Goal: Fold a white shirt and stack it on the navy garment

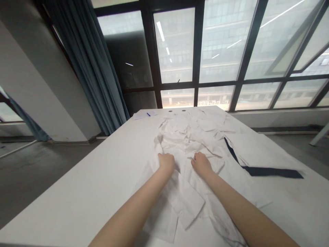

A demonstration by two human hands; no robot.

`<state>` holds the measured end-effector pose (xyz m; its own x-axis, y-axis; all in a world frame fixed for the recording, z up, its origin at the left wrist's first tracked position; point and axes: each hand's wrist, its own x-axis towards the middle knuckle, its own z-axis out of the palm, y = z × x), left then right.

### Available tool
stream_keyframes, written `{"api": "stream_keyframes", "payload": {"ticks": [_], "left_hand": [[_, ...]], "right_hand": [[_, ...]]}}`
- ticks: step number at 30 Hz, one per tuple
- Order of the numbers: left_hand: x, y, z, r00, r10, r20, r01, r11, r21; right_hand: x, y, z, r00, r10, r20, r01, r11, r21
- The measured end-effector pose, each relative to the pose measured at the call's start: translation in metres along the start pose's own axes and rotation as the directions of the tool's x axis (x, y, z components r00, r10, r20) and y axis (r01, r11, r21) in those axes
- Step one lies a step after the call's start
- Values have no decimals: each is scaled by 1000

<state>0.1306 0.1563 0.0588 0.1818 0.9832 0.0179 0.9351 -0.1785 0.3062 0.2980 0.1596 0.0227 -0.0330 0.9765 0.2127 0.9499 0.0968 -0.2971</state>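
Observation:
A crumpled white shirt [190,142] lies spread on the white table in front of me. Its cuffed sleeve [183,206], with a button showing, hangs down toward me between my forearms. My left hand [166,163] is closed on the cloth at the shirt's left side, fingers curled under and partly hidden. To its right, my right hand [202,164] pinches the fabric near the shirt's middle. Both hands rest low, close to the tabletop.
The white table [97,192] reaches toward the windows. At right lies a folded white cloth [262,149] with a dark strip [275,172] along its edge. A blue pen [148,114] and paper [140,115] lie at the far left corner. A blue curtain [87,65] hangs beyond.

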Motion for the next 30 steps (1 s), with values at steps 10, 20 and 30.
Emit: {"api": "stream_keyframes", "payload": {"ticks": [10, 20, 30], "left_hand": [[-14, 37, 48, 998, -43, -45, 43, 999, 10], [-8, 23, 59, 993, 3, -117, -12, 997, -81], [-10, 26, 44, 964, 18, -266, -127, 908, -399]], "right_hand": [[-6, 17, -14, 997, 64, 39, -75, 859, 507], [-9, 21, -1, 944, 115, 310, -329, 418, 847], [-17, 15, -7, 960, -2, 281, -259, 377, 889]]}}
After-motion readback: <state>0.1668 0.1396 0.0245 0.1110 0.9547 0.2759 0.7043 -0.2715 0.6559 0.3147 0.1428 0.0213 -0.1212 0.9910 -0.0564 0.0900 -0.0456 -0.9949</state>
